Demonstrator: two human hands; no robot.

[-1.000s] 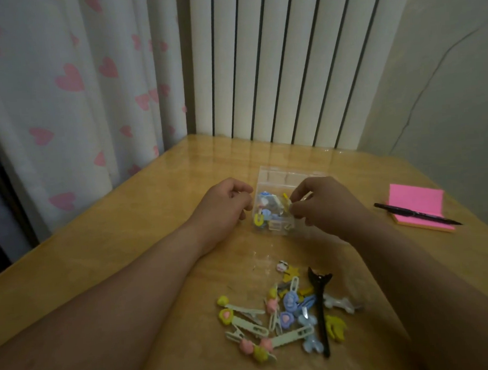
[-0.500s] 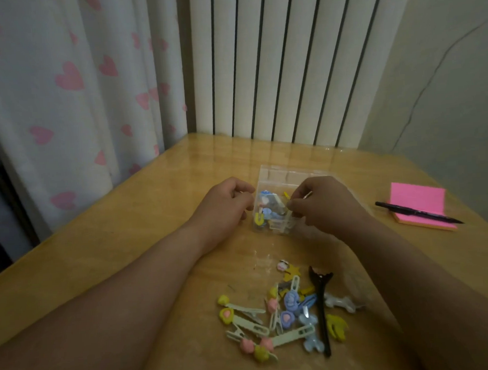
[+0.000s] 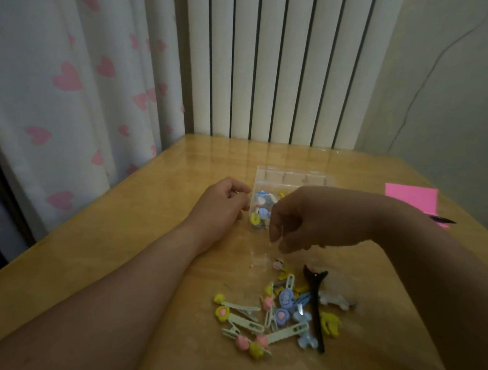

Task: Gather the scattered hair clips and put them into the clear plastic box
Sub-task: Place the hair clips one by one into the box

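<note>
a head-worn camera looks down at a wooden table (image 3: 121, 249). just above the middle of the frame sits the clear plastic box (image 3: 291, 177), with several small clips (image 3: 263, 209) already inside at its left end.

the left hand (image 3: 221, 206) stays where it was half a second ago, at the box's left edge, its fingers curled against the wall and rim as if steadying it.

the change is in the right hand (image 3: 305, 221). a moment ago it was over the box, fingertips pinched together at the opening. now it has lifted away and swung toward the lower part of the frame, in front of the box and hiding its right side. its fingers (image 3: 286, 245) hang loosely curled and point downward, thumb close to the forefinger, and nothing shows between them.

below the right hand, in the lower centre, lies the loose pile of hair clips (image 3: 284, 311): pale green, blue, pink and yellow ones, crossed by a long black clip (image 3: 315, 303). the pile looks unchanged.

this reads as one drop finished and the hand returning for more. most clips are still outside the box, so the task seems early. the next pick probably needs a fine pinch, since the clips overlap.

at the right edge lie a pink note pad (image 3: 412, 199) and a pen (image 3: 442, 220).
</note>
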